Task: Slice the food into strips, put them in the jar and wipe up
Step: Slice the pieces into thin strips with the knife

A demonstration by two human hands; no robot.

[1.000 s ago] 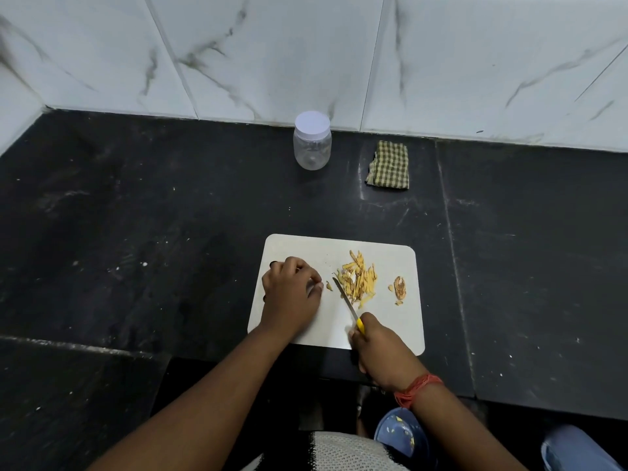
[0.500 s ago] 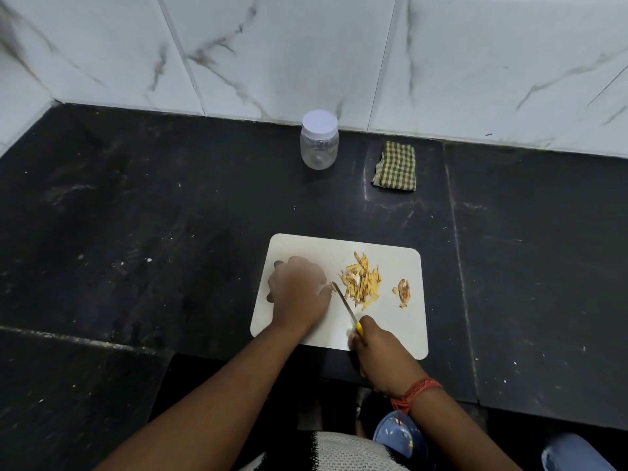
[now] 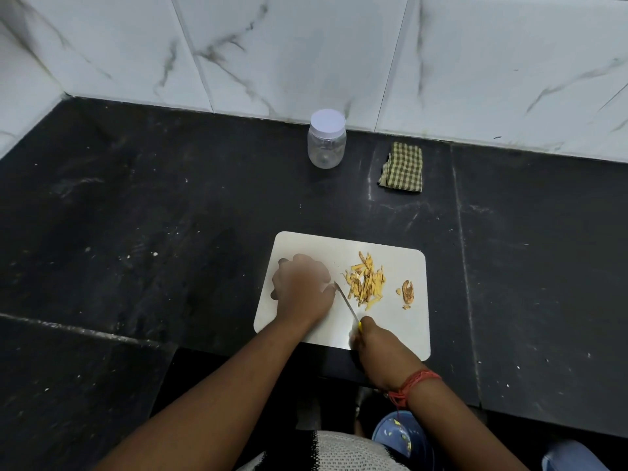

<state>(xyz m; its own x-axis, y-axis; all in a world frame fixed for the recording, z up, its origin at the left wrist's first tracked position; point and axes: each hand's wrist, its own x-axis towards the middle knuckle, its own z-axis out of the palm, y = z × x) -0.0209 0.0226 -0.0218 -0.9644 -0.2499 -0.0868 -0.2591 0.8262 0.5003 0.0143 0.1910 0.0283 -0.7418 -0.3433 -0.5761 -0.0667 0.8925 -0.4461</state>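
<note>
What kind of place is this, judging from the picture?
Probably a home kitchen: a dark stone counter against marble-look wall tiles, with a white cutting board of sliced strips, a jar and a checked cloth.

Even, soft overhead light; left hand (image 3: 302,287) motion-blurred; wide-angle bending at edges; faint sheen on counter (image 3: 170,215).

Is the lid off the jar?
No, the white lid sits on top of the clear jar by the wall.

White cutting board (image 3: 401,331) lying on the black counter (image 3: 170,215), left hand (image 3: 302,287) resting on the board, right hand (image 3: 377,348) gripping a knife (image 3: 346,302) beside yellow strips (image 3: 365,283), jar (image 3: 327,139) and cloth (image 3: 402,167) sitting behind the board.
</note>
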